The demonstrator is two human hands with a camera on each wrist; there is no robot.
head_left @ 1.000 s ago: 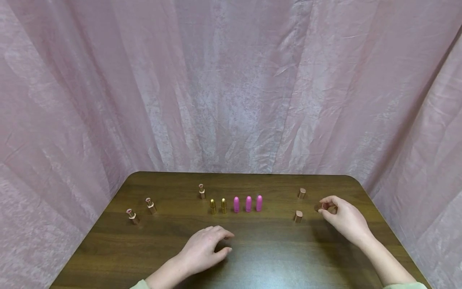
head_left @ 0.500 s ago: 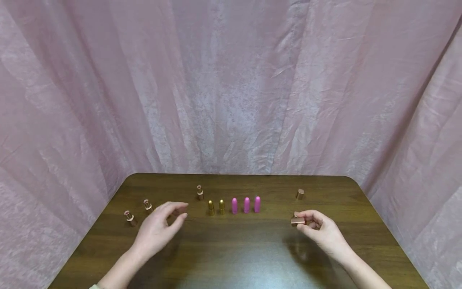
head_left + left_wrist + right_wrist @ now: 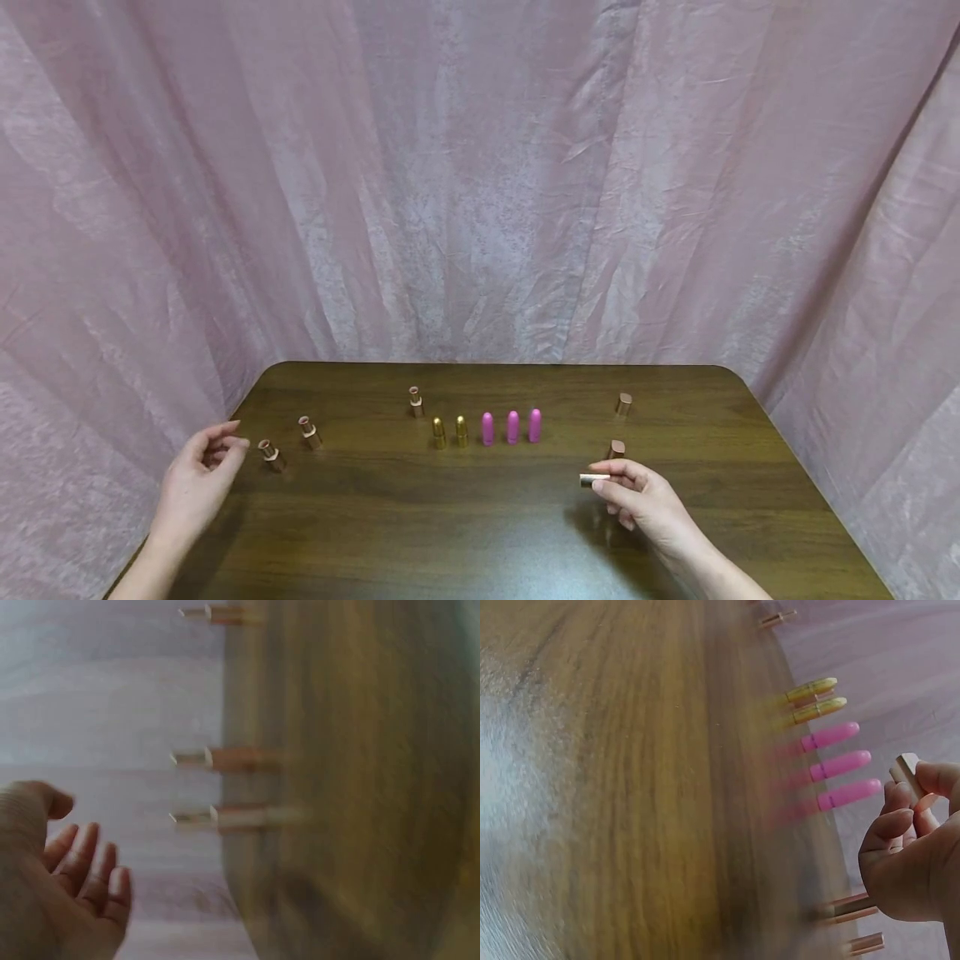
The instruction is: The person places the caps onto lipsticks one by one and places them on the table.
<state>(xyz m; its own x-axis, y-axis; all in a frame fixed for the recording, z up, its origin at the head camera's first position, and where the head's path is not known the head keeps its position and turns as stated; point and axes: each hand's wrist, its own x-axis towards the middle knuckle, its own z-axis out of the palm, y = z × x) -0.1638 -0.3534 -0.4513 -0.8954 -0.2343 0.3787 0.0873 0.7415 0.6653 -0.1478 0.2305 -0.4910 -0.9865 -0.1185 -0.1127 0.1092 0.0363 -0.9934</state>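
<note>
Between thumb and fingers, my right hand (image 3: 651, 507) pinches a rose-gold lipstick cap (image 3: 594, 481), held sideways above the table. Another rose-gold cap (image 3: 617, 448) stands just behind that hand, and a further cap (image 3: 624, 405) is farther back. At the left, my left hand (image 3: 197, 483) hovers with loosely bent fingers and nothing in them. Its nearest thing is an uncapped lipstick tube (image 3: 273, 458), to the right of the fingertips. Beside that one is a second uncapped tube (image 3: 311, 435); a third tube (image 3: 416, 403) stands toward the back middle.
Two gold bullet-shaped tubes (image 3: 439, 435) and three pink ones (image 3: 487, 430) stand upright in a row mid-table. The brown wooden table (image 3: 450, 533) has rounded back corners. Pink velvet curtain (image 3: 480, 183) hangs behind and on both sides.
My right hand has lifted the cap and carried it left, toward the middle. The left hand has swept left from the table's middle, past the uncapped tubes.
</note>
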